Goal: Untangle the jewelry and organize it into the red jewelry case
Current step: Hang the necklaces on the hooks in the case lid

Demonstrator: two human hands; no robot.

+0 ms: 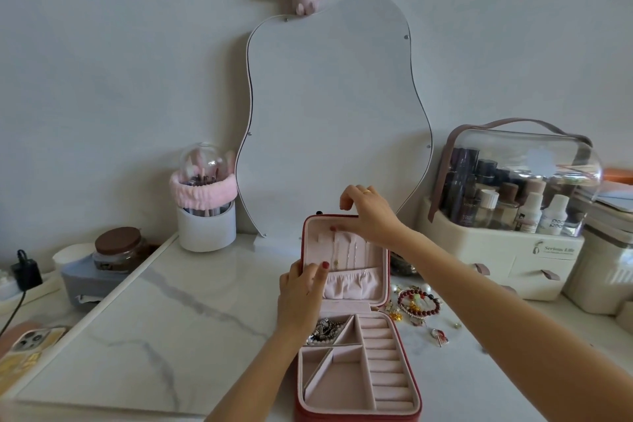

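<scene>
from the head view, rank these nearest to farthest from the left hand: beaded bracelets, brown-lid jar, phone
1. beaded bracelets: just right of the left hand, past the red jewelry case.
2. brown-lid jar: far to its left, at the back.
3. phone: farthest, at the left edge.

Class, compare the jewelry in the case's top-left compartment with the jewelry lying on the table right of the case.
The compartment jewelry is a dark, silvery tangle inside the red jewelry case; the table jewelry is spread loose, mostly red beads with gold bits. Both remain unsorted.

Bare marble [144, 336] lay open at nine o'clock of the case [356, 370]; loose bracelets [419, 305] (beads, charms) and an organizer [507, 250] crowded two o'clock.
</scene>
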